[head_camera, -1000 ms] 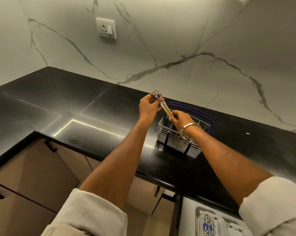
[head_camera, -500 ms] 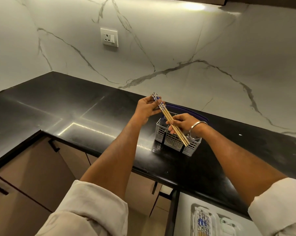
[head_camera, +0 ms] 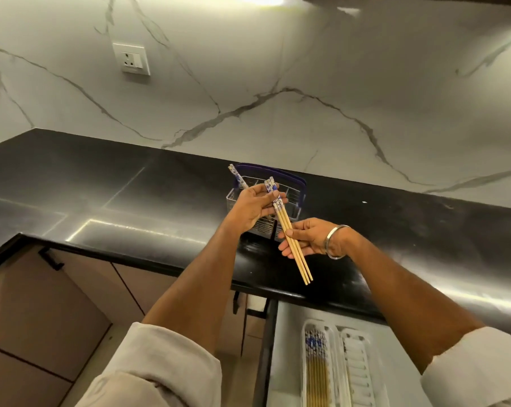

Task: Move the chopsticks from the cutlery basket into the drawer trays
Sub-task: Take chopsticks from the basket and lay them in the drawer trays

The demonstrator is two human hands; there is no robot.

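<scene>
A bundle of wooden chopsticks (head_camera: 296, 254) with blue-and-white patterned tops slants above the counter's front. My left hand (head_camera: 252, 208) pinches the patterned tops, and my right hand (head_camera: 310, 237), with a metal bangle on the wrist, grips the shafts lower down. Behind my hands stands the grey cutlery basket (head_camera: 292, 192) with a blue handle; one more chopstick (head_camera: 236, 176) leans out of its left side. Below the counter an open white drawer (head_camera: 286, 348) holds two clear trays: the left tray (head_camera: 335, 365) has several chopsticks in it, the right tray (head_camera: 358, 368) looks bare.
The black stone countertop (head_camera: 101, 189) runs in an L along a marble-patterned wall with a socket (head_camera: 132, 58). Brown cabinet fronts with black handles (head_camera: 50, 259) sit below at left. White rolled sleeves cover both upper arms.
Both hands have lifted the chopstick bundle clear of the basket and drawn it toward me. The view has tilted down, showing more of the drawer and its trays.
</scene>
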